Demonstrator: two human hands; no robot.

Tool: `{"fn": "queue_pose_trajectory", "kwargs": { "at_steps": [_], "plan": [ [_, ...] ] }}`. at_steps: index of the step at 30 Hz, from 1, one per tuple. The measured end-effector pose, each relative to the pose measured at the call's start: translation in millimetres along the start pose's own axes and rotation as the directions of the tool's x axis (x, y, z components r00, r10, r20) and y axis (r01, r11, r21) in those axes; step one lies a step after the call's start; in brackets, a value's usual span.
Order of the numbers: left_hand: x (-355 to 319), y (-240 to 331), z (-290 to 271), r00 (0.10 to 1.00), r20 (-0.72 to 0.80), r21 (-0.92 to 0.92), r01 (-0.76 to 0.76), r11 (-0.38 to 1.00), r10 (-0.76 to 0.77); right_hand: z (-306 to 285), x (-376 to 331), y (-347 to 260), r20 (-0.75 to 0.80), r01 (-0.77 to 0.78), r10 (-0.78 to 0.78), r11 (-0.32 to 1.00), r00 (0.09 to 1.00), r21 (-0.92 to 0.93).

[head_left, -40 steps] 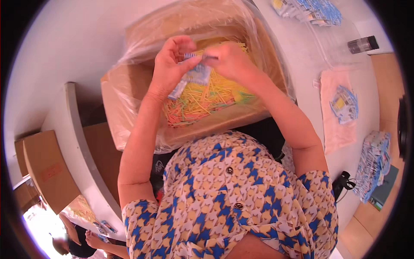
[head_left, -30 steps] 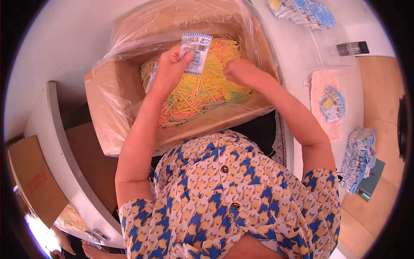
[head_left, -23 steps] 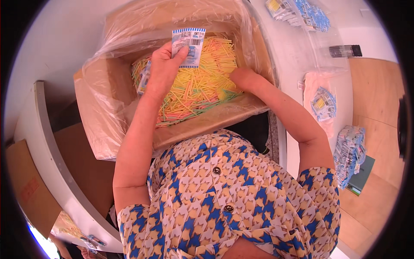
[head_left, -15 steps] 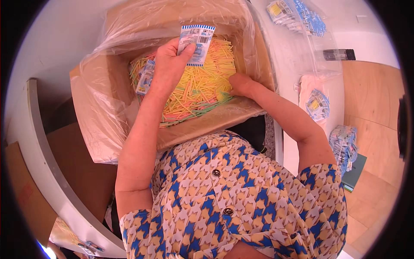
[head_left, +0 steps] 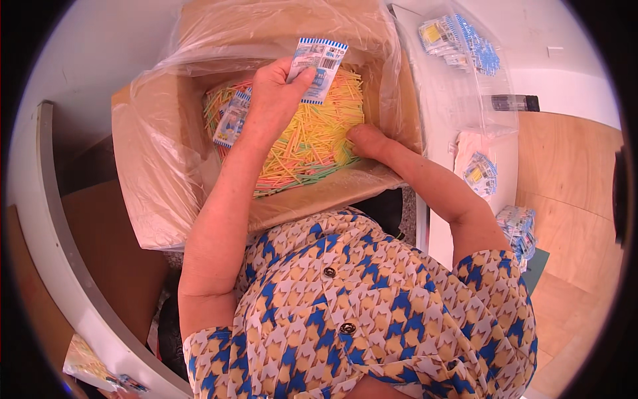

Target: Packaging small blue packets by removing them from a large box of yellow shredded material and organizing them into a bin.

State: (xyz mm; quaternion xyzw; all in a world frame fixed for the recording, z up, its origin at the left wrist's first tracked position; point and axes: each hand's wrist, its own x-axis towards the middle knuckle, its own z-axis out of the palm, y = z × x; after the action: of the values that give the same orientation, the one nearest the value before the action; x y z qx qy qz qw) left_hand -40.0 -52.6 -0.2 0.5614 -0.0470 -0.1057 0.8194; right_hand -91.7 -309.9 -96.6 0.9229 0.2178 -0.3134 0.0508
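My left hand [head_left: 278,96] is closed on a small flat packet [head_left: 321,70] with blue-striped ends, thumb lying across its face. It holds the packet over a cardboard box [head_left: 154,136] lined with clear plastic. Thin yellow, pink and green sticks [head_left: 309,139] fill the bottom of the box. Beneath my left wrist, more blue-and-clear packets [head_left: 232,121] lie on the sticks. My right hand [head_left: 367,141] reaches down into the sticks at the box's right side; its fingers are hidden there, so what they hold does not show.
Clear plastic sheeting [head_left: 153,86] drapes over the box walls. To the right, blue-striped packets [head_left: 475,46] sit in clear plastic, above a dark cylinder [head_left: 515,102]. Lower down are a fanned bunch of packets [head_left: 480,175] on pink cloth and a packet pile [head_left: 517,229]. A white curved edge [head_left: 56,229] runs at left.
My left hand has moved a little to the right with the packet. My right hand has shifted slightly left and down among the sticks. The view has also shifted slightly.
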Motion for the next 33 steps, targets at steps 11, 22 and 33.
{"fn": "queue_pose_trajectory", "kwargs": {
  "at_steps": [11,22,33],
  "plan": [
    [-8.4,-11.7,-8.7,0.937,0.218,0.22,0.223,0.95,-0.271,-83.0,-34.9,-9.3,0.025,-0.227,0.245,0.849,0.969,0.477],
    [-34.8,-33.3,8.3,0.73,0.641,0.196,0.141,0.97,-0.236,-115.2,-58.7,-62.6,-0.279,0.261,0.187,0.113,0.942,0.959],
    [-34.5,-28.1,8.4,0.792,0.608,0.281,-0.148,0.948,-0.056,-126.1,-73.5,-75.6,-0.425,0.352,0.21,0.31,0.881,0.883]
  ]
}}
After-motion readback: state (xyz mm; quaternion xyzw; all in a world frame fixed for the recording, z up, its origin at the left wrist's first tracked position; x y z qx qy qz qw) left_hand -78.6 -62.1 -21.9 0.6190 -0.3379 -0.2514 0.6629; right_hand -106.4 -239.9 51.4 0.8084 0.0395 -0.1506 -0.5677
